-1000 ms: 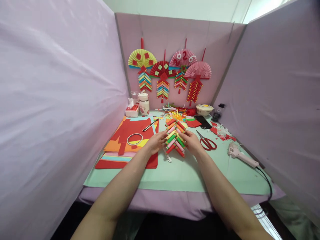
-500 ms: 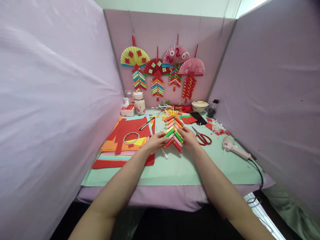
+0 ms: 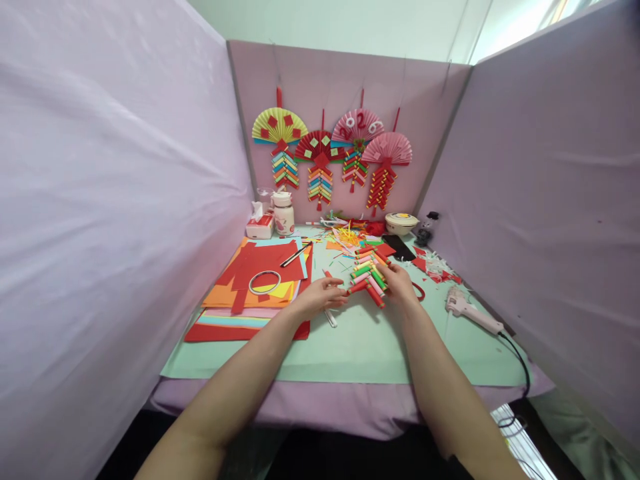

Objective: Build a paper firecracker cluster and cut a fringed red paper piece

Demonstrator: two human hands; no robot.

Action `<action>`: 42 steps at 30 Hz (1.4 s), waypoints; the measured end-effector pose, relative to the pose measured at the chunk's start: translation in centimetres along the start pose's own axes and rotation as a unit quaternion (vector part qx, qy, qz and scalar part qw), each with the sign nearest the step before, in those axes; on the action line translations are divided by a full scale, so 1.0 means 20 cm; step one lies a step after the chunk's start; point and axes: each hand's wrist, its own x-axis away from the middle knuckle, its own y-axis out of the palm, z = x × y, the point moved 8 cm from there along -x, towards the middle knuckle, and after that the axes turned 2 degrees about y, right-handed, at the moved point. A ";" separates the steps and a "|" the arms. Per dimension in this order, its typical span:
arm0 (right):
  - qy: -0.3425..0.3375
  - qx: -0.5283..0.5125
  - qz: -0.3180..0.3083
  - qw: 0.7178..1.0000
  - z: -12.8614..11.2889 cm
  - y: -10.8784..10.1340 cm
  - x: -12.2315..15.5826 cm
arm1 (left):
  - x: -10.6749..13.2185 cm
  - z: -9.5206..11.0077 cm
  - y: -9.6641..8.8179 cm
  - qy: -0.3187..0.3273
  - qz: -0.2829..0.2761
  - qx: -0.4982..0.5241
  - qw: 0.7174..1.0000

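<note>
A paper firecracker string (image 3: 369, 275), made of rolled red, orange, pink, yellow and green tubes set in chevrons, is in my right hand (image 3: 399, 283), which grips its right edge. My left hand (image 3: 321, 298) is off to its left, fingers apart and holding nothing. Below and beside the left fingers lies a thin white strip or tool (image 3: 331, 319). Behind my right hand, the scissors are mostly hidden; only part of a red handle (image 3: 420, 291) shows.
Stacked coloured paper (image 3: 235, 273) lies at left, with a tape roll (image 3: 265, 283) and a craft knife (image 3: 296, 255) on top. A corded glue gun (image 3: 473, 311) rests at right. Behind are paper scraps (image 3: 347, 235), a phone (image 3: 399, 247), a lidded bowl (image 3: 401, 223) and a bottle (image 3: 283, 213). Paper fans (image 3: 387, 148) hang on the back panel.
My left hand has let go of the firecracker string. My right hand has carried it to the right, over the scissors. The view has tilted up slightly.
</note>
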 end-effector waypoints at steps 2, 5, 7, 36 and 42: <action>-0.054 -0.003 0.035 0.998 -0.06 -0.05 0.00 | 0.00 0.01 0.00 0.007 0.004 -0.001 1.000; -0.184 0.022 0.118 0.976 -0.18 -0.12 0.03 | 0.00 0.02 -0.01 0.018 0.019 -0.010 1.000; -0.246 0.049 0.150 0.956 -0.23 -0.13 0.07 | -0.01 0.02 -0.01 0.030 0.028 -0.015 0.999; -0.230 0.359 -0.036 0.904 -0.29 0.30 0.34 | 0.04 0.01 0.26 0.060 -0.094 0.099 0.989; -0.209 0.201 -0.083 0.953 -0.28 0.25 0.28 | 0.03 -0.01 0.15 -0.032 -0.037 0.178 0.983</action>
